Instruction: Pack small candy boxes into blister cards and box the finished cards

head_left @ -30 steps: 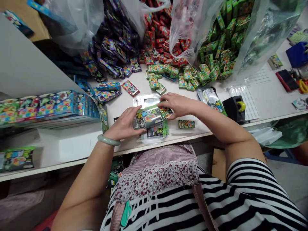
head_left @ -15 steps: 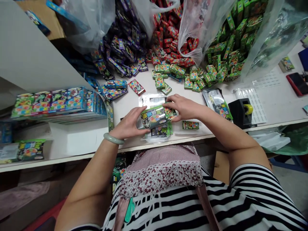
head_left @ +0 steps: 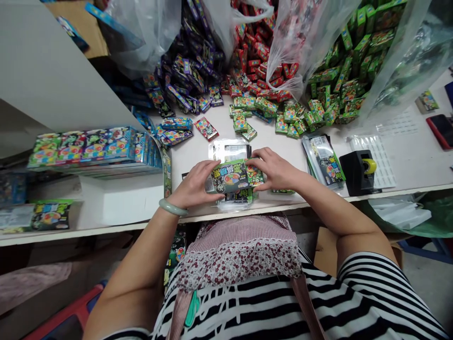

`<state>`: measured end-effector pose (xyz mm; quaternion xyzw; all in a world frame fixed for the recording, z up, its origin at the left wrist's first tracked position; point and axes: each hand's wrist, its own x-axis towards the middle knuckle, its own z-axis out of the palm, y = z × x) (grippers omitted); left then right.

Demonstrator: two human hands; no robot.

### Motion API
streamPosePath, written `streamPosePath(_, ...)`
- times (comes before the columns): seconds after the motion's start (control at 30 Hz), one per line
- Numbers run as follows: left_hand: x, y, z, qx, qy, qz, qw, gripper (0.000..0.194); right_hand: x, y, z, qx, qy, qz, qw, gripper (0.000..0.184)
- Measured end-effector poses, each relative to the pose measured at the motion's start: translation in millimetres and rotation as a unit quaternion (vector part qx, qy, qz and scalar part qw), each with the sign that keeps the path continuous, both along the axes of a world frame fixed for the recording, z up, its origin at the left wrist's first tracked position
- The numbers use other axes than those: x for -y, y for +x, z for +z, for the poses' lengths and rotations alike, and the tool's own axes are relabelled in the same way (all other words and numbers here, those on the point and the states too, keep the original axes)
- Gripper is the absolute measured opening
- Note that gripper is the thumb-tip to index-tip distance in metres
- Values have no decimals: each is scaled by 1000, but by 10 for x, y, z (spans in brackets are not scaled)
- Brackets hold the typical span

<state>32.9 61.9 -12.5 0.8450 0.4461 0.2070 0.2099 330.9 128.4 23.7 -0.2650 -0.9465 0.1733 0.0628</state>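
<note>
My left hand [head_left: 194, 183] grips the left end of a printed plastic pouch [head_left: 229, 176] just above the near edge of the white table [head_left: 283, 141]. My right hand [head_left: 274, 167] is closed on a small green box [head_left: 255, 174] that it holds at the pouch's right end. More flat pouches [head_left: 235, 196] lie stacked under the one I hold. A clear empty pouch [head_left: 228, 151] lies just behind them. A green bangle [head_left: 172, 208] circles my left wrist.
Open plastic bags spill small boxes at the back: purple [head_left: 184, 80], red [head_left: 255, 61], green [head_left: 336, 85]. Loose green boxes [head_left: 262, 111] lie before them. Filled pouches [head_left: 92, 146] are stacked at left. A black tape dispenser [head_left: 359, 172] and spare pouches [head_left: 323, 158] sit right.
Both hands have drawn the pouch and the green box slightly nearer to the table's front edge. The camera has tilted a little, shifting the whole scene rightward and down.
</note>
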Motion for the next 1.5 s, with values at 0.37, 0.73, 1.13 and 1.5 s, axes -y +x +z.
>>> streamPosePath(0.37, 41, -5, 49, 25, -10, 0, 1000, 93, 118, 6, -3, -36, 30, -21, 999, 76)
streamPosePath(0.73, 125, 6, 73, 25, 9, 24, 999, 94, 156, -24, 57, -47, 40, -11, 998, 71)
streamPosePath(1.13, 109, 79, 36, 48, 26, 80, 995, 88, 188, -194, -154, -182, -36, -107, 977, 75)
streamPosePath(1.5, 268, -124, 116, 53, 64, 132, 988, 85, -826, -1135, -113, -119, -64, -171, 976, 19)
